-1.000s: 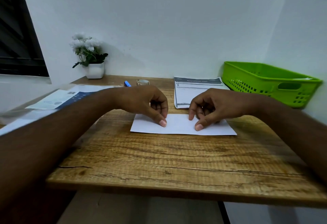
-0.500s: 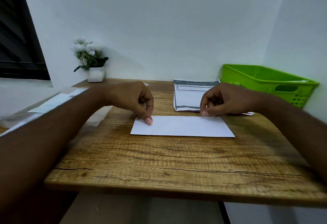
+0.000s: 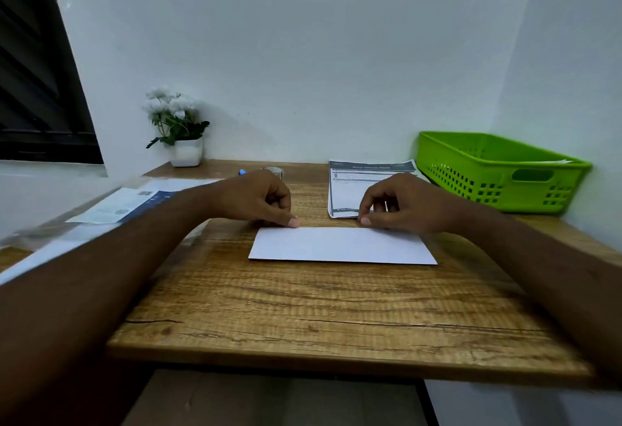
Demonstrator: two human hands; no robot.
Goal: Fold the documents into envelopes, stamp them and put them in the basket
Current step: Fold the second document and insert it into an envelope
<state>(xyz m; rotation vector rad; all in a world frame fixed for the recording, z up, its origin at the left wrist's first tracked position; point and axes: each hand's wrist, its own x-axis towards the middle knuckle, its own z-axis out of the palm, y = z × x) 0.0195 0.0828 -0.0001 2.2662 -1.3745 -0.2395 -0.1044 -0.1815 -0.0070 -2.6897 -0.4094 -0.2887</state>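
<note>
Left hand [image 3: 255,200] and right hand [image 3: 404,203] seemingly pinch folded paper [image 3: 343,245].

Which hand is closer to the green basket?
Right. The right hand lies a short way left of the green basket; the left hand is farther left, beyond it.

A folded white paper sheet [image 3: 341,245] lies flat in the middle of the wooden worktop [image 3: 336,324], its long sides parallel to the front edge. The left hand [image 3: 255,198] and the right hand [image 3: 404,203], fingers curled, each touch its far edge with one fingertip; whether they pinch it I cannot tell. Behind it, near the back edge, lies a stack of printed documents [image 3: 346,190]. A green plastic basket [image 3: 498,173] stands at the back right corner.
</note>
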